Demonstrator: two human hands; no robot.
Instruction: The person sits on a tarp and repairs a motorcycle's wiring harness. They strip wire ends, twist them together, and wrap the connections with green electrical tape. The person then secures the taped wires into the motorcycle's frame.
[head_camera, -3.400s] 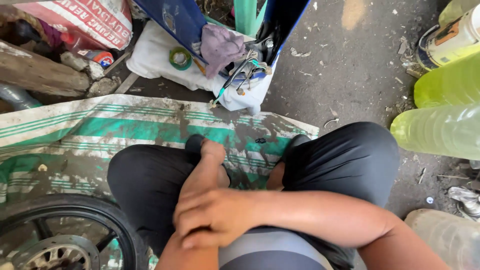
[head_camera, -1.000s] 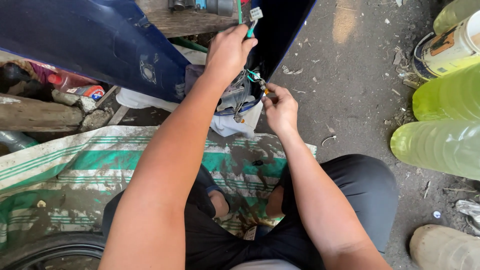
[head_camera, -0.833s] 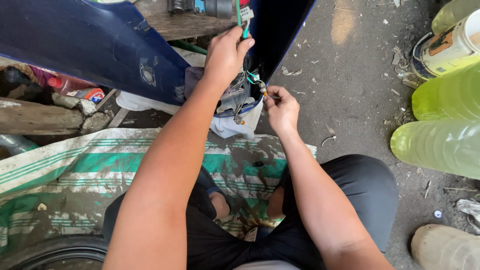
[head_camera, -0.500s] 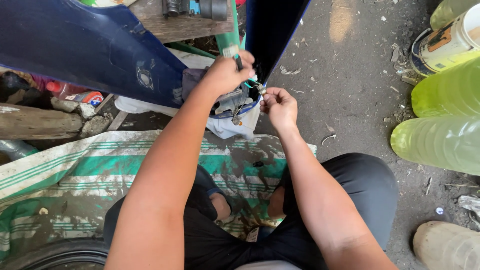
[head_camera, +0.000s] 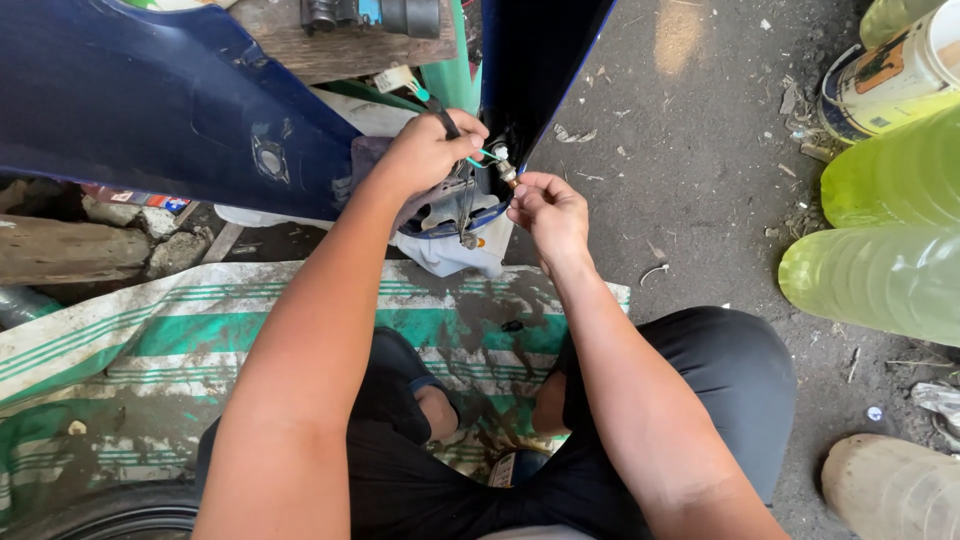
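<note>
Blue plastic bodywork (head_camera: 150, 110) from a scooter spreads across the far left, and both of the person's hands meet at its lower right edge. Between them sits a small metal-tipped connector (head_camera: 505, 172) on thin green wire (head_camera: 480, 158), its long axis slanting from far left down to near right. The right hand (head_camera: 548, 208) is the nearer one: its fingertips (head_camera: 520, 197) are pinched together just below and to the right of the connector, touching or almost touching its tip. The left hand (head_camera: 425, 155) lies to the connector's left, fingers curled tight around a black cable (head_camera: 440, 115) that leads up toward the far side. A white rag (head_camera: 450, 255) hangs beneath the panel, over a green-and-white striped sack (head_camera: 150, 330) on the ground. Yellow-green bottles (head_camera: 880, 230) lie well apart at the right.
</note>
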